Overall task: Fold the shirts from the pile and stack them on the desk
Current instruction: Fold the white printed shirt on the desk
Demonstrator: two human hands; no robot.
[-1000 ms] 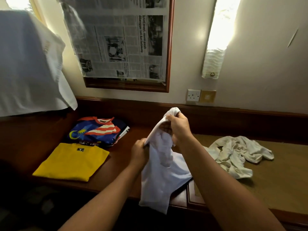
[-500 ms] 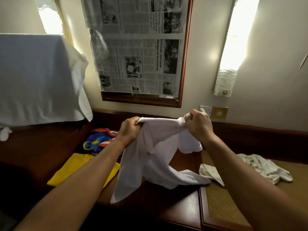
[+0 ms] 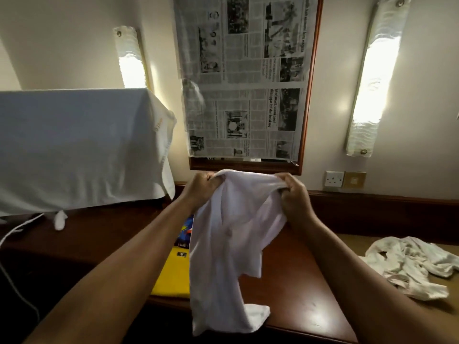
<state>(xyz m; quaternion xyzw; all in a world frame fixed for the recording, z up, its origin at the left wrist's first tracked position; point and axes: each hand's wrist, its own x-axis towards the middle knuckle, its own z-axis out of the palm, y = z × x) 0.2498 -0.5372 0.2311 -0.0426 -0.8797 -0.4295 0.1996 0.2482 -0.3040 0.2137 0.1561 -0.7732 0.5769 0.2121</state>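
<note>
I hold a white shirt [image 3: 231,244] up in front of me over the wooden desk [image 3: 293,289]. My left hand [image 3: 202,187] grips its top edge on the left and my right hand [image 3: 293,194] grips the top edge on the right. The cloth hangs down bunched, and its lower end drops past the desk's front edge. A folded yellow shirt [image 3: 171,276] lies on the desk at the left, partly hidden by the white one. Behind it a folded blue patterned shirt [image 3: 186,232] peeks out. A crumpled off-white shirt [image 3: 409,264] lies on the desk at the right.
A white cloth [image 3: 74,150] drapes over a boxy object at the left, with a white cable [image 3: 15,234] below it. A mirror covered in newspaper [image 3: 248,83] hangs on the wall ahead between two wall lamps. A wall socket [image 3: 334,178] sits right of the mirror.
Both hands have raised the white shirt off the desk and taken its top edge at two corners. The view has tilted upward and the shirt now hangs free.
</note>
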